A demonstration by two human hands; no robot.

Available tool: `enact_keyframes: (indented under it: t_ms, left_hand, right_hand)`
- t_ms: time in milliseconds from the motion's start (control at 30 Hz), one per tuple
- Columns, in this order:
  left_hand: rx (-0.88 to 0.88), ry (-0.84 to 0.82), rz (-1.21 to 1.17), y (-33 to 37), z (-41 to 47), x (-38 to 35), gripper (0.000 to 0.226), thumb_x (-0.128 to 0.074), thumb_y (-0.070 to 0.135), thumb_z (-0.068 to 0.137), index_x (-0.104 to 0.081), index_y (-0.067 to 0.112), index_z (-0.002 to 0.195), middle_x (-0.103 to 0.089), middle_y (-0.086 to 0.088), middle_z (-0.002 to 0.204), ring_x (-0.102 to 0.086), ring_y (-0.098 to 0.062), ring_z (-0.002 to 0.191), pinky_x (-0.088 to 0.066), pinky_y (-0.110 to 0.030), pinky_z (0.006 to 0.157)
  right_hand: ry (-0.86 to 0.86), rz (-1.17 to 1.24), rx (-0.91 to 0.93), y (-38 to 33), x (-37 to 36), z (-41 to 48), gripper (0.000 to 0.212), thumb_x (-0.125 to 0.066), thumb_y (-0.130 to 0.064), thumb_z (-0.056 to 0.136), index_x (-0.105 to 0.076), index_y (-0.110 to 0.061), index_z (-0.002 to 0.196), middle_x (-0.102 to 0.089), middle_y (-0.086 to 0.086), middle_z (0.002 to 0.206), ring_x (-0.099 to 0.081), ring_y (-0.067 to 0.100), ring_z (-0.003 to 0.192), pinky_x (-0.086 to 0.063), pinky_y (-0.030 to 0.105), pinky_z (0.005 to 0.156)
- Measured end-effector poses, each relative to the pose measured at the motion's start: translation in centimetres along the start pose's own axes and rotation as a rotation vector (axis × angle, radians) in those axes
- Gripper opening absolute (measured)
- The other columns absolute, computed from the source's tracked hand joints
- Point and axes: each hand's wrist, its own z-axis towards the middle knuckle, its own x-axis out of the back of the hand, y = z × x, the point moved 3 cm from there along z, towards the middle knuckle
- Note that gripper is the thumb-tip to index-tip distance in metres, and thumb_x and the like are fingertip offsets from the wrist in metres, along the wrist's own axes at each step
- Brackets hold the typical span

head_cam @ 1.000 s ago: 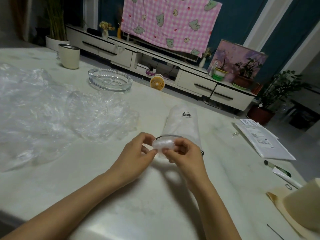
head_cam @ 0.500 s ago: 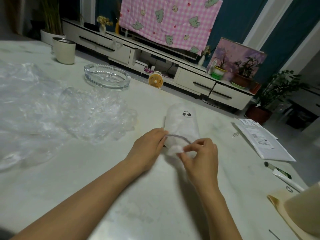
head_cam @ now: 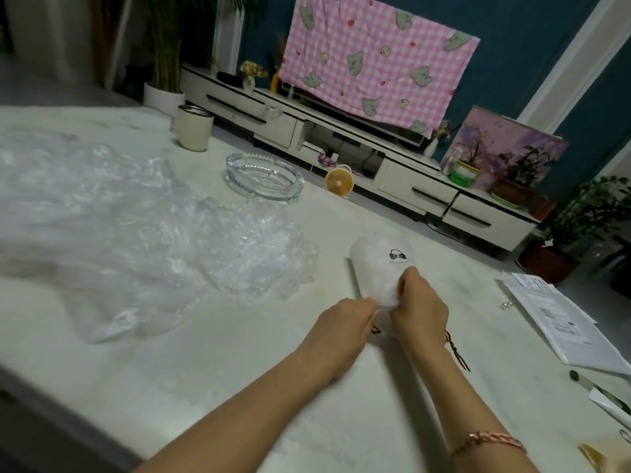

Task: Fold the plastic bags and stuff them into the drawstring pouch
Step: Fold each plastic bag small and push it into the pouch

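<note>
Pale marble tabletop (head_cam: 239,387) carries a white pouch (head_cam: 379,264) lying near the middle, its mouth toward the person. Both the left hand (head_cam: 345,322) and right hand (head_cam: 420,308) meet at that mouth, each grip clamped on the pouch's rim. Crumpled clear bags (head_cam: 136,240) lie heaped to the left, near a glass ashtray (head_cam: 264,175).

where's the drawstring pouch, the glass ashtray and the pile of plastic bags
drawstring pouch (head_cam: 375,257), head view, white fabric left of its printed logo
glass ashtray (head_cam: 266,193), head view, near side wall
plastic bags (head_cam: 136,240), head view, middle of the crumpled clear pile
</note>
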Motion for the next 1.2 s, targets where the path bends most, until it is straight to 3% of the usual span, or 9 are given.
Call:
enact_keyframes:
  t_ms: [100,200,333,567,700,800,900,1033,1200]
  left_hand:
    - [0.083,0.052,0.191,-0.7,-0.1,1.3,0.04,-0.025,0.024,0.098,-0.058,0.008,0.113,-0.06,-0.011,0.114,-0.049,-0.031,0.12,-0.033,-0.04,0.103]
    - [0.221,0.376,0.379,-3.0,-0.6,5.3,0.033,-0.041,0.026,0.09,-0.066,0.011,0.104,-0.066,-0.007,0.113,-0.054,-0.029,0.121,-0.04,-0.051,0.1]
    - [0.614,0.28,0.38,-7.3,-2.0,7.6,0.051,-0.033,0.031,0.102,-0.021,0.007,0.146,-0.029,-0.011,0.151,-0.01,-0.027,0.145,-0.003,-0.039,0.117]
    - [0.673,0.453,0.342,-6.5,-2.8,9.4,0.029,-0.039,-0.008,0.085,-0.058,0.008,0.1,-0.059,-0.008,0.108,-0.052,-0.023,0.105,-0.038,-0.028,0.085]
    - [0.411,0.766,0.369,-5.5,-2.7,10.0,0.029,-0.059,-0.009,0.067,-0.071,0.005,0.089,-0.072,-0.009,0.088,-0.068,-0.029,0.093,-0.052,-0.046,0.086]
    - [0.178,0.825,0.344,-5.1,-4.3,9.7,0.019,-0.067,-0.002,0.063,-0.07,0.012,0.075,-0.069,-0.001,0.073,-0.068,-0.019,0.078,-0.052,-0.035,0.086]
    - [0.123,0.67,0.269,-5.4,-7.3,9.1,0.028,-0.081,0.003,0.059,-0.059,0.017,0.069,-0.059,0.005,0.068,-0.051,-0.009,0.069,-0.039,-0.019,0.066]
    - [0.119,0.413,0.265,-5.7,-9.4,8.2,0.025,-0.062,0.048,0.069,-0.06,0.024,0.076,-0.059,0.012,0.073,-0.047,-0.005,0.071,-0.028,-0.016,0.065]
    - [-0.067,0.387,0.364,-4.8,-10.0,8.4,0.025,-0.04,0.028,0.094,-0.063,0.023,0.086,-0.065,0.006,0.078,-0.059,-0.015,0.074,-0.038,-0.024,0.075]
  right_hand:
    - [-0.119,-0.09,-0.032,-0.8,-0.8,0.6,0.012,-0.047,-0.01,0.086,-0.038,-0.013,0.092,-0.055,0.01,0.101,-0.053,0.034,0.094,-0.035,0.034,0.066]
    - [-0.226,0.067,-0.076,-1.5,-0.9,0.1,0.027,-0.056,-0.012,0.083,-0.048,-0.005,0.108,-0.052,0.015,0.111,-0.049,0.036,0.104,-0.039,0.036,0.08]
    - [0.097,0.195,0.053,-2.6,-0.3,-3.5,0.037,-0.055,-0.001,0.075,-0.057,0.002,0.111,-0.057,0.023,0.106,-0.05,0.041,0.099,-0.035,0.038,0.085]
    - [0.277,0.538,0.107,-3.3,1.9,-6.3,0.043,-0.037,-0.028,0.074,-0.063,0.0,0.093,-0.054,0.005,0.089,-0.052,0.028,0.082,-0.04,0.037,0.077]
    - [0.238,0.619,0.106,-3.7,1.7,-6.3,0.028,-0.047,-0.013,0.074,-0.063,-0.001,0.092,-0.054,0.004,0.088,-0.051,0.026,0.08,-0.035,0.027,0.076]
    - [0.162,0.689,0.125,-3.7,1.8,-6.0,0.028,-0.048,-0.011,0.071,-0.063,-0.004,0.093,-0.056,0.004,0.087,-0.053,0.026,0.077,-0.035,0.007,0.069]
    - [0.074,0.755,0.11,-3.4,1.1,-5.6,0.028,-0.048,-0.02,0.071,-0.061,-0.011,0.093,-0.058,0.004,0.087,-0.055,0.017,0.077,-0.035,-0.001,0.072]
    - [-0.014,0.755,0.129,-3.6,0.6,-5.7,0.03,-0.063,0.011,0.076,-0.058,-0.014,0.093,-0.058,0.005,0.09,-0.055,0.024,0.081,-0.036,0.0,0.074]
    - [-0.107,0.872,0.057,-4.0,2.1,-6.9,0.029,-0.059,0.01,0.082,-0.059,-0.018,0.088,-0.063,0.003,0.094,-0.056,0.013,0.078,-0.04,0.007,0.069]
